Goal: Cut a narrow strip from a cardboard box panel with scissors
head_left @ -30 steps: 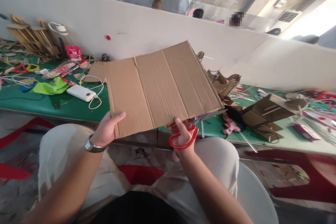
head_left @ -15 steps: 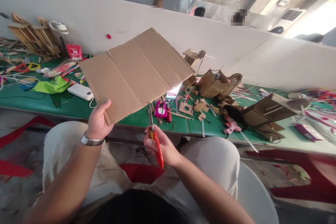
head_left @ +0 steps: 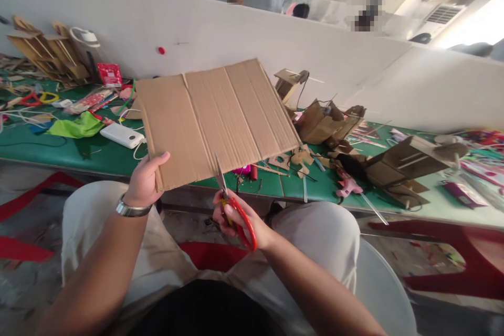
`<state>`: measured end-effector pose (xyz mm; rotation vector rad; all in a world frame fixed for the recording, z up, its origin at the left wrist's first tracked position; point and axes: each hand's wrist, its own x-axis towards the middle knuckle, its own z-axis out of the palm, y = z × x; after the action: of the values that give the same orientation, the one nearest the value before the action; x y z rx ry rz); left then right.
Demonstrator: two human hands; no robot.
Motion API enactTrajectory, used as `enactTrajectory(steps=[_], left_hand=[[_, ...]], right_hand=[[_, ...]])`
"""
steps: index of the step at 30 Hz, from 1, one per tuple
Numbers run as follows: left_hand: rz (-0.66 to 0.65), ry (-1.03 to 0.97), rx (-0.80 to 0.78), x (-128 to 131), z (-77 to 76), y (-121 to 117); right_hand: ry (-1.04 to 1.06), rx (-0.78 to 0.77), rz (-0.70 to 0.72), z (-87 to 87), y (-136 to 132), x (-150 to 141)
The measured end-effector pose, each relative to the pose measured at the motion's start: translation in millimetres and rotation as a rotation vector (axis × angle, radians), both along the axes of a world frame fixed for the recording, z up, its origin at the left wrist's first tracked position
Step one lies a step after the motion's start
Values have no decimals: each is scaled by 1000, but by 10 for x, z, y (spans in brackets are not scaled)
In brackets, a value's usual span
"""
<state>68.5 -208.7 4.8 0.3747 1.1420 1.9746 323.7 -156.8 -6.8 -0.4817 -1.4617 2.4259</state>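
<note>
My left hand (head_left: 145,181) grips a flat sheet of brown cardboard (head_left: 220,121) by its lower left corner, thumb on top. The sheet is held up above the table's front edge, with crease lines running across it. In my right hand (head_left: 236,215) is a pair of scissors (head_left: 246,226) with red and yellow handles. Their blades reach the cardboard's lower edge, one blade lying over its face. Whether they have cut into it I cannot tell.
On the green table (head_left: 275,186) lie a white power bank (head_left: 123,135), a pink glue gun (head_left: 348,187), scraps and a green cloth piece (head_left: 81,125). Cardboard models (head_left: 409,165) stand right and far left. A white partition (head_left: 334,73) runs behind; people's heads show beyond it.
The cardboard has turned clockwise and its far corner has shifted right. The scissors have tilted and spread, and a blade now overlaps the sheet's lower edge. Both hands keep their hold.
</note>
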Motion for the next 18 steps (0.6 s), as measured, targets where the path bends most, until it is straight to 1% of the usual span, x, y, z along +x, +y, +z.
enactTrajectory(steps=[4, 7, 12, 15, 18], left_hand=[[1, -16, -4, 61, 5, 18], [16, -7, -4, 87, 10, 32], [30, -7, -37, 87, 2, 41], [35, -13, -22, 77, -5, 41], [22, -5, -14, 79, 2, 37]], right_hand=[[-34, 35, 23, -41, 30, 16], [-74, 32, 33, -51, 41, 18], [-72, -39, 57, -35, 31, 15], [-79, -109, 57, -32, 29, 13], [-81, -126, 38, -52, 37, 8]])
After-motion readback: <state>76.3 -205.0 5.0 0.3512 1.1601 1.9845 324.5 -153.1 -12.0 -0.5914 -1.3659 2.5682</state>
